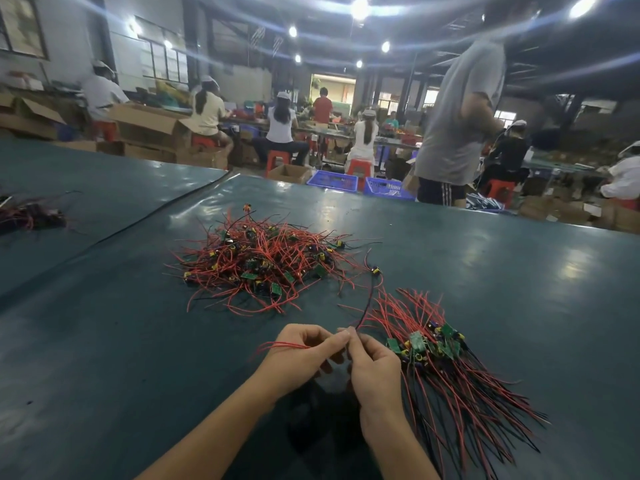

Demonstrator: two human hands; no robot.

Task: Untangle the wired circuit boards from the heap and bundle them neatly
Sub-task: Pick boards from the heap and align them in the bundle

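Now pinching red wires (280, 345) with left hand (298, 355) and right hand (372, 368), toward the surface's (138, 341) near edge; heap (263, 265) mid-surface, bundle (440, 355) nearer, rightward. Likely light, limp, snag-prone: best held by the wires, drawn out slowly.

On the surface (138, 341) before me, the heap of wired circuit boards (258, 263) lies at centre, the bundle (440, 355) to its right and nearer, just beside my right hand (372, 368); a smaller pile (27, 214) sits far left, crates (332, 181) behind.
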